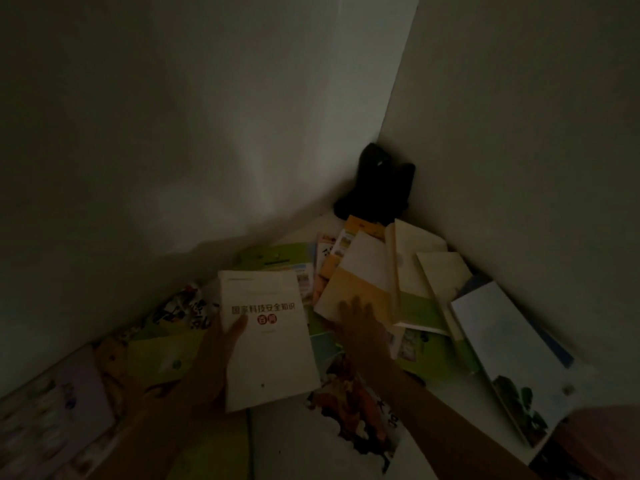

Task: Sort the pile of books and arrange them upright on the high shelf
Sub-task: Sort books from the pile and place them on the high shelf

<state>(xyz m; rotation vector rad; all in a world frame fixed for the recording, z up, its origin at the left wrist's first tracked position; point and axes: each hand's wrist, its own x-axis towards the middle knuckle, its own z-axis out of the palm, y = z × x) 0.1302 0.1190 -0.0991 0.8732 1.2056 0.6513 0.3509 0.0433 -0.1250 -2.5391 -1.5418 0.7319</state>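
Gripping the cream book in our left hand, right hand splayed on the loose pile; dimness possibly risked a slide.

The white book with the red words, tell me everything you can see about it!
The white book is a pale cream paperback with red Chinese letters across its front and a red badge under them. It lies face up, closed, on top of the other scattered books. The left hand holds its left edge, thumb on the cover. The right hand rests on a neighbouring book, not this one.
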